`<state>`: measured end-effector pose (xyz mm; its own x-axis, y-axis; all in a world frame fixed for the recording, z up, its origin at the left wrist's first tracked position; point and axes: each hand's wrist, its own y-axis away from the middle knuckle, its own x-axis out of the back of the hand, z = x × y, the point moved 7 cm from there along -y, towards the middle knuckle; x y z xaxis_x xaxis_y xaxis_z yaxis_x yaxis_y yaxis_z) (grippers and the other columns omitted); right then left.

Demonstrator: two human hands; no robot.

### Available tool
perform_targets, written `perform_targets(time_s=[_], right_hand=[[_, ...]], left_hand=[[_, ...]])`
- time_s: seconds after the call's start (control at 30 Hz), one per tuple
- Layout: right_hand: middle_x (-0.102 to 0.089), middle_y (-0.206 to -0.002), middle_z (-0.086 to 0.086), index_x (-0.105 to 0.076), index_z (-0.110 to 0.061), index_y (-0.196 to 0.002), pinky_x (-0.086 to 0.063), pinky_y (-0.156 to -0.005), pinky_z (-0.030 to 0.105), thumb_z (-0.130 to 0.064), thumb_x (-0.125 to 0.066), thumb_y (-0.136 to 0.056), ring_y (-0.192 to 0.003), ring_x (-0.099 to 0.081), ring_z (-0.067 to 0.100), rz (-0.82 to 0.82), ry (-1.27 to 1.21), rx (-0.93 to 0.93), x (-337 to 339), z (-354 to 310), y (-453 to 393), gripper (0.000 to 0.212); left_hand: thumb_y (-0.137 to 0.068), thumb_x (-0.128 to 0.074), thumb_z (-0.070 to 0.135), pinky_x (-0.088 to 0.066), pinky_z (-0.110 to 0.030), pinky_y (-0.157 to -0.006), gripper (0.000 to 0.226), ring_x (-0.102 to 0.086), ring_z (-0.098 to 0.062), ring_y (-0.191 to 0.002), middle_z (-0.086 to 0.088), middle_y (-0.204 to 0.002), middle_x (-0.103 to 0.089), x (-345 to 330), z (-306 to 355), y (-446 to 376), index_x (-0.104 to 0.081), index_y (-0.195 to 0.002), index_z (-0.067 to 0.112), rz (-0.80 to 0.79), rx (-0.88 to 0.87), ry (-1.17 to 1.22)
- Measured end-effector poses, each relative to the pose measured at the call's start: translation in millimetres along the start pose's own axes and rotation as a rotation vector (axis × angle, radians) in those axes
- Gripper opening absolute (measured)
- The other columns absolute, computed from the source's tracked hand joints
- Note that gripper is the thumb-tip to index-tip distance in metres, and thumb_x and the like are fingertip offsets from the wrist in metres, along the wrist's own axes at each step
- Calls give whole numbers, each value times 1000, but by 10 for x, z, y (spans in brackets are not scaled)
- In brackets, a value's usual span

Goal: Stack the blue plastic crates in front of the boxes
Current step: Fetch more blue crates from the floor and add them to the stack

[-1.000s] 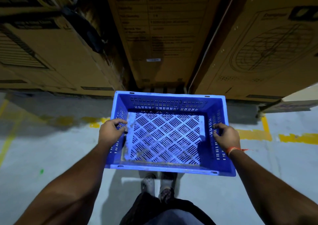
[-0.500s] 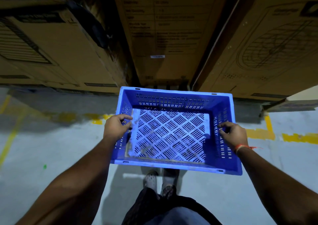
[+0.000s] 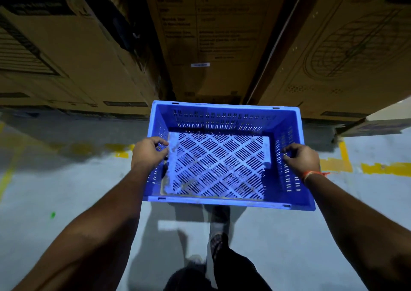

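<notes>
One blue plastic crate (image 3: 224, 157) was in view, carried clear of the grey floor (image 3: 44, 179) and held just short of the cardboard boxes (image 3: 222, 34); its far rim lined up with the base of the middle box. No second crate was visible, so judged this one would start the stack or that its mate lay out of frame. Left to right: left hand (image 3: 148, 152) gripped the left side wall, fingers curled over the rim and into the crate; slotted lattice bottom lit between the hands; right hand (image 3: 302, 159) gripped the right side wall the same way, orange thread at the wrist. Hands were well apart, one per short side, both clamped on the crate. Both forearms reached forward and slightly inward, wrists about level, crate roughly horizontal with a slight skew, its right end nearer the camera. Judgement for the step: lower evenly with both hands, keep the long side parallel to the box faces, set down inside the yellow floor marking (image 3: 333, 164) without knocking the cartons, and free the fingers only once the base sat flat. Feet (image 3: 219, 224) stood directly beneath the near rim; toes were at risk in a quick drop.
</notes>
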<state>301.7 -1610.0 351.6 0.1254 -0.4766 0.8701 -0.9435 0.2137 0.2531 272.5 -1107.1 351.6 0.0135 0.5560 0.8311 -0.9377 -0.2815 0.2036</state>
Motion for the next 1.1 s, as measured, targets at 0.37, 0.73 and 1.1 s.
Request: perform_targets(time_s=[0.37,0.73,1.1], right_hand=[[-65,-108,22,-75,-28,-105,-47,-92,28,-17,-81,-67,-98,-64,33,-33,140,45,-53,154,229,41],[-68,-101,12,-76,-29,-92,-56,-87,31,-21,-77,-66,-83,-69,25,93,44,52,-101,259,257,26],[-67,-104,12,-75,-27,-89,-55,-87,31,-20,-81,-66,-87,-67,27,91,42,43,-93,229,230,25]], left_hand=[[-76,-79,28,-50,-34,-88,37,-65,-31,-86,-14,-115,-51,-40,-101,280,-73,-112,34,-70,-82,-209],[-73,-79,29,-51,-36,-84,34,-64,-30,-87,-12,-108,-55,-100,-155,269,-73,-105,37,-5,-74,-210],[-73,-82,29,-51,-35,-89,32,-62,-27,-78,-10,-112,-52,-83,-121,277,-74,-103,35,11,-48,-255]])
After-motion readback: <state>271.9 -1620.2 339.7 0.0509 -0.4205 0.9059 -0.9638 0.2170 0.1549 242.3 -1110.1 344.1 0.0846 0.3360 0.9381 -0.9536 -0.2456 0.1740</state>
